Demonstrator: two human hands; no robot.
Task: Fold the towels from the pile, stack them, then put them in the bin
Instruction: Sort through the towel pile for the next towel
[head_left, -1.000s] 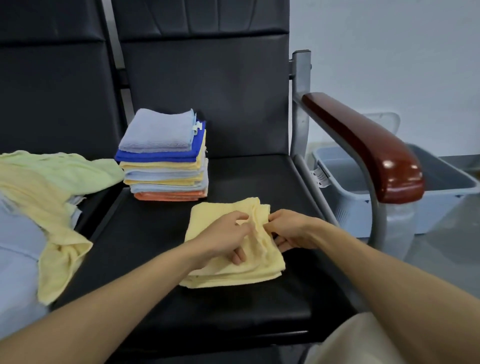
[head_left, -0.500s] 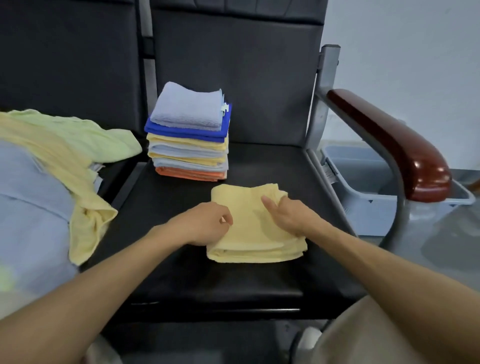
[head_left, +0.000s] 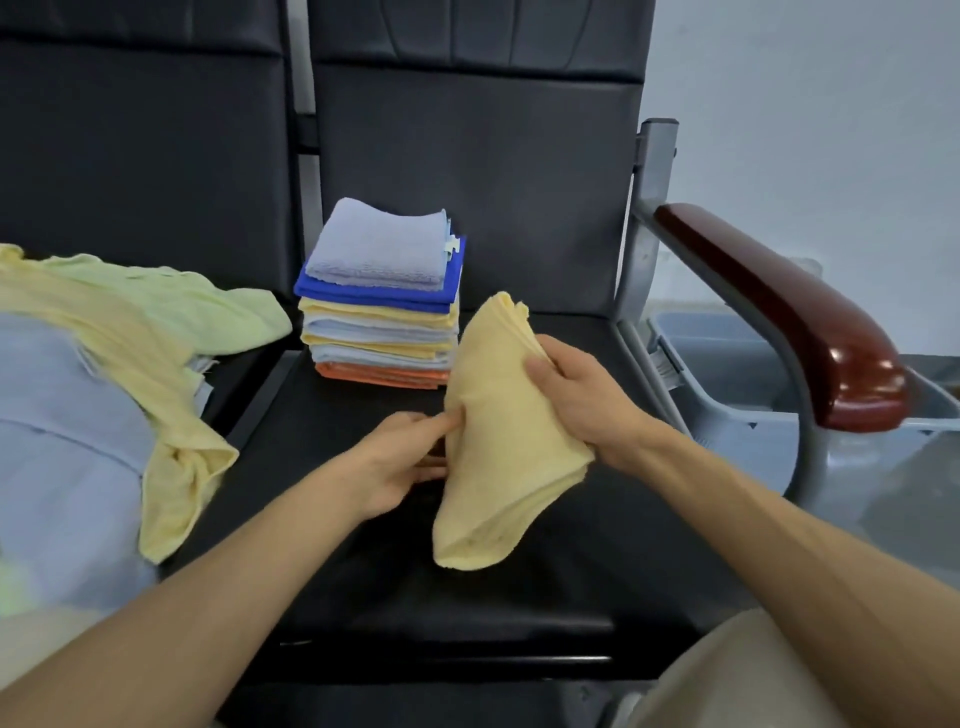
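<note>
A folded pale-yellow towel (head_left: 498, 447) hangs lifted above the black chair seat (head_left: 363, 571), tilted on edge. My right hand (head_left: 582, 395) grips its right side with the thumb on top. My left hand (head_left: 405, 457) pinches its left edge, fingers tucked behind the cloth. Behind it stands a stack of folded towels (head_left: 382, 296), light blue on top, then dark blue, yellow, pale and orange layers. The unfolded pile (head_left: 104, 374) of yellow, green and light-blue towels lies on the left seat. The grey bin (head_left: 727, 395) sits on the floor to the right, beyond the armrest.
A dark-red wooden armrest (head_left: 789, 312) on a grey metal frame (head_left: 649, 218) stands between the seat and the bin. Black seat backs rise behind. My knee in beige cloth (head_left: 753, 675) shows at the lower right.
The folded yellow towel lay flat on the seat under both hands; now both hands have lifted it off the seat and tipped it on edge, closer to the stack.
</note>
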